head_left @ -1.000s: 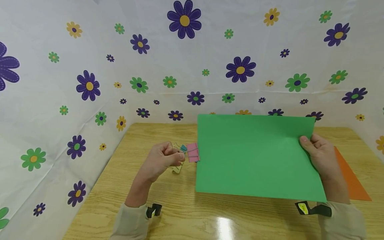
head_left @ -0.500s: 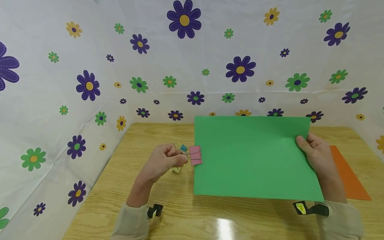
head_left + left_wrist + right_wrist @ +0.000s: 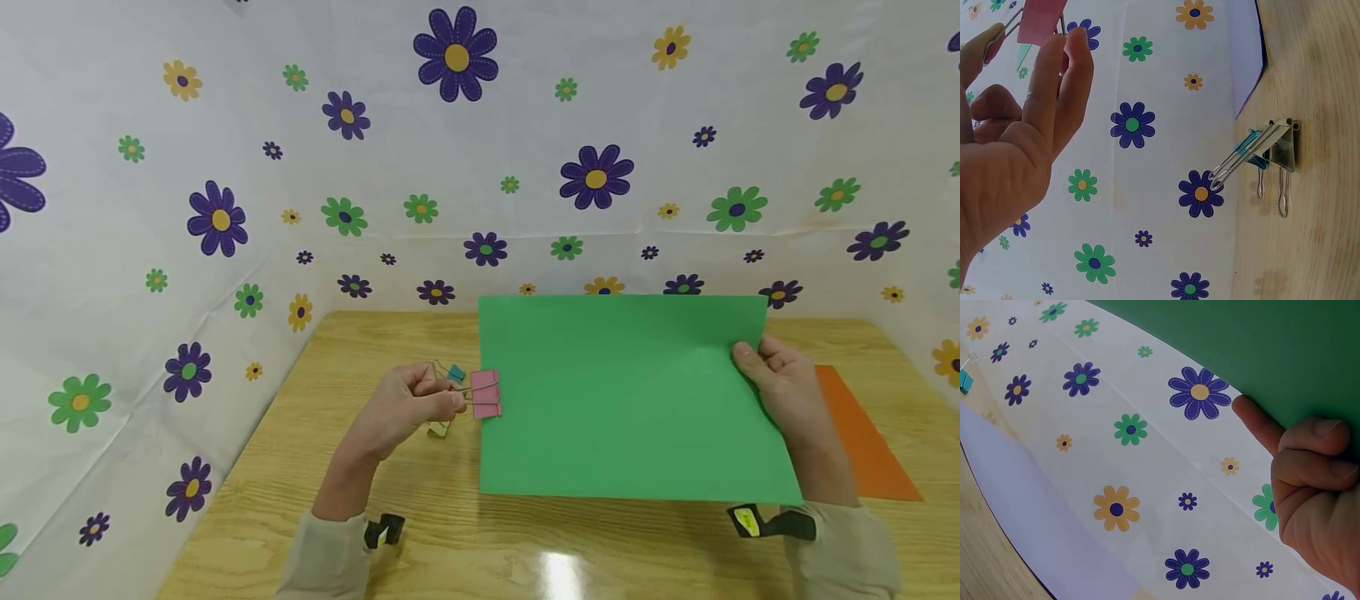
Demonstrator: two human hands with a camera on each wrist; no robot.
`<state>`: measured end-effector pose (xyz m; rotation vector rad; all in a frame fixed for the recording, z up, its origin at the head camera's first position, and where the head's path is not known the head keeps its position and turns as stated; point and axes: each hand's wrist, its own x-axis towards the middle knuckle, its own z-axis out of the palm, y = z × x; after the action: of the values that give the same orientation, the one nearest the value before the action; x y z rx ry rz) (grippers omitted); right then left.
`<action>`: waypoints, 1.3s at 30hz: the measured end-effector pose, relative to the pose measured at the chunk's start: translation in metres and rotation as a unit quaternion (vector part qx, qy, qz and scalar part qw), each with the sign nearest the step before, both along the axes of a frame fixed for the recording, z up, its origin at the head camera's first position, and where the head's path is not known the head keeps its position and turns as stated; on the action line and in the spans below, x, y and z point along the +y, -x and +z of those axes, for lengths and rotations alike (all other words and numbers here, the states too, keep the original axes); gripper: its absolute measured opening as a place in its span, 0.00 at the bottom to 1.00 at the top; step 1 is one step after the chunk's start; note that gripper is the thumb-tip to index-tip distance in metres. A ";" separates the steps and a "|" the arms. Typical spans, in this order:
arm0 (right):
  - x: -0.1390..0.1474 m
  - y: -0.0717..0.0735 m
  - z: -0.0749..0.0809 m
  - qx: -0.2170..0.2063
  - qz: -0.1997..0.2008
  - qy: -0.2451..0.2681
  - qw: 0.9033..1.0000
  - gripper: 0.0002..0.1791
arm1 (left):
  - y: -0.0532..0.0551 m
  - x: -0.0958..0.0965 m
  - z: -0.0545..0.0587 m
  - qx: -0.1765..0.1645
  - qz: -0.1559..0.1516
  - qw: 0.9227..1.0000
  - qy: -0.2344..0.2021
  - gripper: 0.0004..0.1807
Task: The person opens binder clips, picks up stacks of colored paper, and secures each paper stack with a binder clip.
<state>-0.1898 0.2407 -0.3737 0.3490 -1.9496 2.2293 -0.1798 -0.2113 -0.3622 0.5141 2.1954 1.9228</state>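
Note:
A pink binder clip (image 3: 486, 394) is pinched by its wire handles between the thumb and fingers of my left hand (image 3: 412, 400). The clip overlaps the left edge of a green sheet (image 3: 615, 400), which is raised above the table. At the sheet's right edge my right hand (image 3: 783, 383) grips it, thumb on the near face and fingers behind. In the left wrist view the pink clip (image 3: 1043, 19) is cut off by the top border. The right wrist view shows the green sheet (image 3: 1272, 344) above my right hand (image 3: 1316, 481).
On the wooden table (image 3: 360, 500), a teal binder clip (image 3: 456, 373) and a pale yellow one (image 3: 438, 428) lie near my left hand. An orange sheet (image 3: 862, 442) is at the right. The wrist views show a lavender sheet (image 3: 1022, 500) on the table. Flowered cloth (image 3: 525, 125) hangs behind.
The green sheet and my right hand have shifted left and slightly down. The pink clip now overlaps the sheet's left edge further than a second ago.

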 end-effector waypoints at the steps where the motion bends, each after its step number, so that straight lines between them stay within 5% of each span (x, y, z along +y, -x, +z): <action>1: 0.000 0.000 0.000 0.002 -0.002 -0.001 1.000 0.17 | 0.000 0.000 0.000 -0.001 0.002 1.000 0.001 0.27; 28: -0.002 0.001 -0.002 0.005 0.024 0.008 1.000 0.17 | 0.001 -0.004 0.000 -0.020 -0.024 0.999 0.004 0.24; 39: -0.004 0.002 -0.002 0.018 0.033 0.013 0.999 0.17 | 0.005 -0.002 -0.001 -0.057 -0.006 0.998 -0.025 0.23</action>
<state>-0.1919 0.2368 -0.3762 0.4529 -1.9169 2.2702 -0.1846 -0.2136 -0.3629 0.4129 2.0754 1.9540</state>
